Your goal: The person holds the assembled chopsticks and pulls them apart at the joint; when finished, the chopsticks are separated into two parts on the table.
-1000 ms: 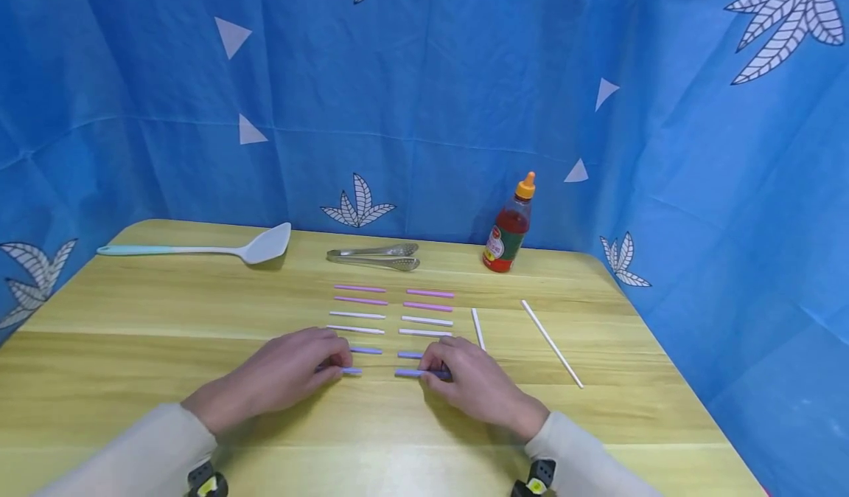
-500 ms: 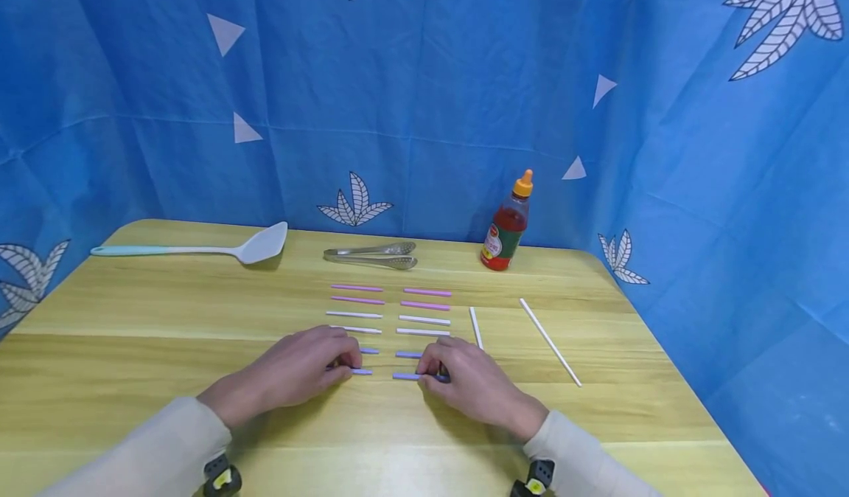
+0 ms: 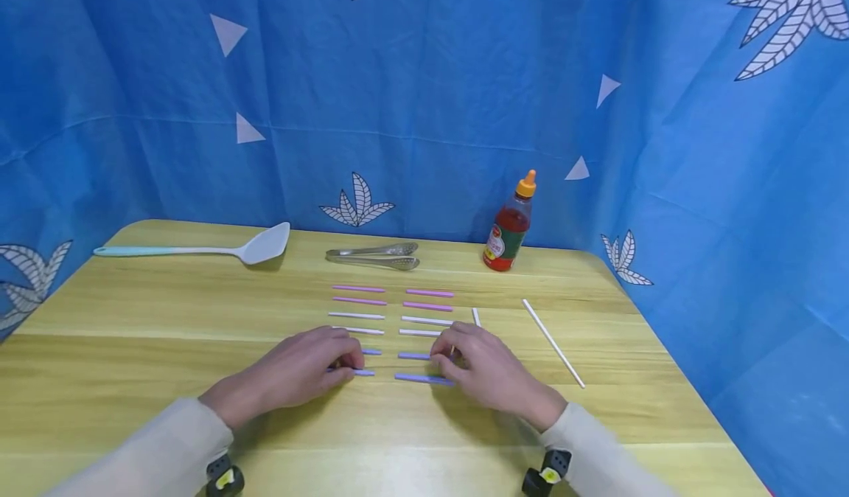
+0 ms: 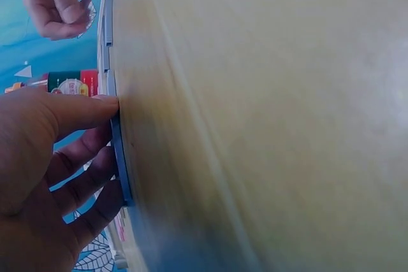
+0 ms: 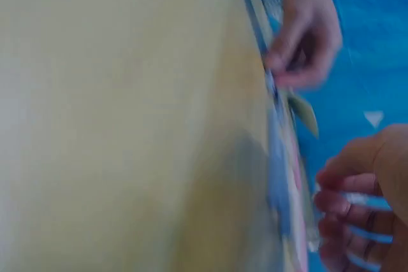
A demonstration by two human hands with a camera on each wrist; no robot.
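My left hand (image 3: pixel 301 368) pinches a thin blue straw-like stick (image 3: pixel 365 373) lying nearest the table's front, in the left column. In the left wrist view, the thumb and fingertips meet along this blue stick (image 4: pixel 121 157). My right hand (image 3: pixel 494 372) hovers beside the front blue stick of the right column (image 3: pixel 421 379), its fingers loosely bent with nothing between them. Behind are two more blue sticks, the right one (image 3: pixel 413 355) partly covered by that hand. White sticks (image 3: pixel 424 321) and pink sticks (image 3: pixel 427 307) lie in matching rows farther back. The right wrist view is blurred.
A short white stick (image 3: pixel 476 316) and a long white stick (image 3: pixel 553 343) lie to the right. Along the back are a spatula (image 3: pixel 261 246), metal tongs (image 3: pixel 371 256) and a sauce bottle (image 3: pixel 509 231). A blue patterned curtain (image 3: pixel 424 77) hangs behind the table.
My right hand has let go of the front right blue stick and moved slightly right and up. My left hand moved a little right with its stick, then stayed nearly still.
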